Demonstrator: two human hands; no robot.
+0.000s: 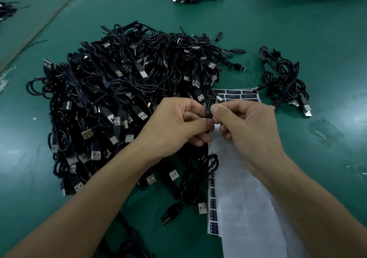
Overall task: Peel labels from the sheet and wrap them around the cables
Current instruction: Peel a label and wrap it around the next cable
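Left hand (178, 122): fingers curled, thumb and forefinger pinching the label's left edge, with a thin cable trailing below.
Right hand (246, 126): fingers curled, thumb tip pinching the label's right edge.
Label (209, 108): narrow black strip with white "LED CONTROLLER" print, held upright between the fingertips.
Cable (204, 148): thin, round, glossy black.
Label sheet (248, 198): glossy white backing with black rectangular labels at its far end and left edge, flat under the right wrist.
Cable pile (119, 98): tangled black leads with flat metal USB plugs, left of the sheet.
Surface (297, 39): matte green.
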